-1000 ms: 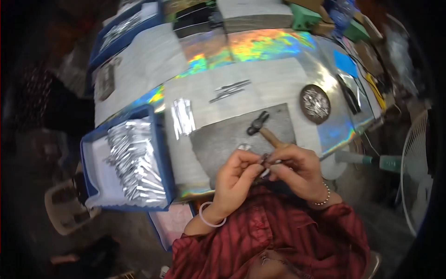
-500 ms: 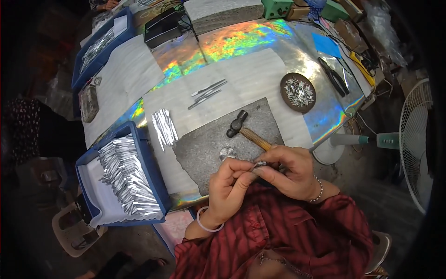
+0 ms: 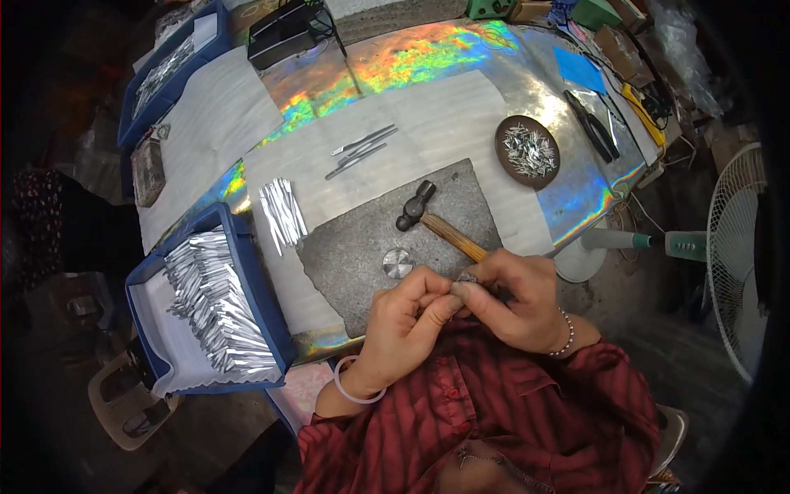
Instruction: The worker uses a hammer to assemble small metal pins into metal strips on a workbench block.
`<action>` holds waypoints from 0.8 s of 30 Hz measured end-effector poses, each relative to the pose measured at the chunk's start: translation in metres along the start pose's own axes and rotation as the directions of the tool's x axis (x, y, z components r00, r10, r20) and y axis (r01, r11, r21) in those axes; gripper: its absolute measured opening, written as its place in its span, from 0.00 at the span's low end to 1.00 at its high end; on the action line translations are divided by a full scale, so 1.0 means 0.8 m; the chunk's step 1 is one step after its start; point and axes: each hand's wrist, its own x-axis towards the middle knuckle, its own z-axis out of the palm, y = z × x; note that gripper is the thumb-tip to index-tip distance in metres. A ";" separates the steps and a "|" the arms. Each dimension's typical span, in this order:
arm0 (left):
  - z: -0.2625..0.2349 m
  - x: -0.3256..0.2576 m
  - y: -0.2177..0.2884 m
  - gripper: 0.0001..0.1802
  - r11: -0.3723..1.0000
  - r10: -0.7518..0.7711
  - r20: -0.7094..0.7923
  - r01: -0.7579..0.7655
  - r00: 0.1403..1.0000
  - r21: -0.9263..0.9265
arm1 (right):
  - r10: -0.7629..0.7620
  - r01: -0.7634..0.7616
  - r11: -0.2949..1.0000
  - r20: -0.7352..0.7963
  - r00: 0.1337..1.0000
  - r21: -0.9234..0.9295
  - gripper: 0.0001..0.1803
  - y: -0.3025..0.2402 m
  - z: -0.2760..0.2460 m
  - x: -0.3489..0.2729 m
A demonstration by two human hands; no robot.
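Observation:
My left hand and my right hand meet fingertip to fingertip over the near edge of a grey stone slab. Both are closed in a pinch on one small silvery metal piece, mostly covered by the fingers. A ball-peen hammer lies on the slab, its wooden handle reaching toward my right hand. Just beyond my left fingers rests a round, shiny metal disc.
Flat metal strips lie left of the slab, beside a blue tray of many more. Several thin metal tools lie beyond. To the right are a brown bowl of small metal bits, black-handled pliers and a fan.
The view has shifted slightly, so the table things sit a bit higher and further left. My fingers have closed further over the metal piece, and less of it shows.

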 end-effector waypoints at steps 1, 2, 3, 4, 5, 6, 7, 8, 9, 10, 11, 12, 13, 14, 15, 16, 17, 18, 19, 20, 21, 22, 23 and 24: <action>0.000 0.002 0.000 0.05 1.000 0.000 0.008 0.000 1.000 0.007 | 0.067 -0.069 0.996 0.031 0.997 0.057 0.07 0.003 0.000 -0.001; -0.001 0.004 0.001 0.05 1.000 -0.006 0.005 0.006 1.000 0.002 | 0.196 -0.204 0.955 0.059 0.979 0.215 0.06 0.003 0.001 0.000; -0.004 0.005 0.001 0.06 0.998 -0.061 0.041 0.062 0.997 -0.031 | 0.317 -0.335 0.870 0.111 0.942 0.363 0.06 0.004 0.002 0.002; -0.005 0.007 0.000 0.07 0.991 -0.114 0.078 0.119 0.990 -0.063 | 0.373 -0.420 0.829 0.195 0.907 0.369 0.07 0.008 -0.003 0.007; -0.006 0.011 -0.002 0.07 0.981 -0.120 0.114 0.136 0.986 -0.141 | 0.417 -0.475 0.763 0.229 0.880 0.438 0.07 0.012 -0.002 0.011; -0.004 0.011 -0.003 0.07 0.959 -0.160 0.127 0.185 0.979 -0.217 | 0.460 -0.530 0.685 0.268 0.846 0.499 0.08 0.015 -0.001 0.013; -0.002 0.013 -0.002 0.07 0.928 -0.198 0.142 0.232 0.970 -0.291 | 0.455 -0.533 0.690 0.280 0.846 0.490 0.07 0.019 -0.002 0.015; -0.006 0.016 0.000 0.06 0.929 -0.205 0.192 0.253 0.960 -0.270 | 0.470 -0.552 0.669 0.291 0.833 0.498 0.08 0.023 -0.003 0.017; -0.004 0.021 0.008 0.06 0.913 -0.257 0.211 0.308 0.943 -0.268 | 0.491 -0.566 0.650 0.290 0.822 0.507 0.08 0.026 -0.006 0.019; -0.005 0.025 0.014 0.06 0.894 -0.307 0.219 0.360 0.926 -0.266 | 0.517 -0.582 0.648 0.277 0.810 0.491 0.08 0.029 -0.006 0.021; -0.007 0.031 0.015 0.06 0.886 -0.335 0.239 0.391 0.911 -0.247 | 0.544 -0.605 0.619 0.283 0.790 0.501 0.09 0.030 -0.007 0.024; -0.007 0.034 0.016 0.06 0.862 -0.342 0.246 0.407 0.907 -0.302 | 0.567 -0.625 0.590 0.288 0.772 0.511 0.09 0.031 -0.007 0.028; -0.006 0.037 0.014 0.06 0.835 -0.347 0.253 0.421 0.903 -0.355 | 0.577 -0.632 0.582 0.287 0.764 0.512 0.09 0.034 -0.007 0.030; -0.006 0.041 0.011 0.07 0.834 -0.345 0.249 0.417 0.905 -0.362 | 0.578 -0.639 0.558 0.304 0.757 0.530 0.09 0.039 -0.008 0.030; -0.006 0.043 0.010 0.07 0.831 -0.347 0.251 0.421 0.904 -0.364 | 0.577 -0.641 0.536 0.315 0.753 0.549 0.10 0.044 -0.008 0.032; -0.005 0.045 0.009 0.07 0.825 -0.349 0.241 0.419 0.906 -0.379 | 0.569 -0.639 0.512 0.330 0.753 0.574 0.10 0.047 -0.009 0.032; -0.004 0.046 0.008 0.07 0.819 -0.351 0.231 0.417 0.907 -0.394 | 0.572 -0.640 0.511 0.329 0.751 0.574 0.10 0.049 -0.008 0.031; -0.004 0.046 0.007 0.06 0.815 -0.351 0.230 0.417 0.908 -0.402 | 0.569 -0.639 0.503 0.334 0.752 0.583 0.10 0.052 -0.006 0.031; -0.005 0.045 0.005 0.06 0.815 -0.350 0.231 0.417 0.908 -0.402 | 0.564 -0.637 0.495 0.339 0.753 0.592 0.10 0.053 -0.004 0.030; -0.005 0.045 0.003 0.06 0.807 -0.366 0.233 0.432 0.901 -0.401 | 0.565 -0.636 0.495 0.338 0.753 0.592 0.10 0.053 -0.004 0.029; -0.006 0.045 0.002 0.07 0.799 -0.381 0.236 0.447 0.894 -0.401 | 0.564 -0.638 0.491 0.342 0.752 0.593 0.10 0.053 -0.004 0.028; -0.006 0.045 0.003 0.07 0.800 -0.381 0.237 0.447 0.894 -0.401 | 0.562 -0.639 0.487 0.347 0.751 0.595 0.10 0.053 -0.003 0.027; -0.006 0.044 0.004 0.07 0.794 -0.393 0.242 0.460 0.887 -0.397 | 0.562 -0.639 0.488 0.346 0.751 0.595 0.10 0.052 -0.002 0.025; -0.005 0.045 0.006 0.07 0.789 -0.405 0.248 0.473 0.880 -0.393 | 0.560 -0.622 0.498 0.324 0.762 0.604 0.10 0.050 -0.001 0.024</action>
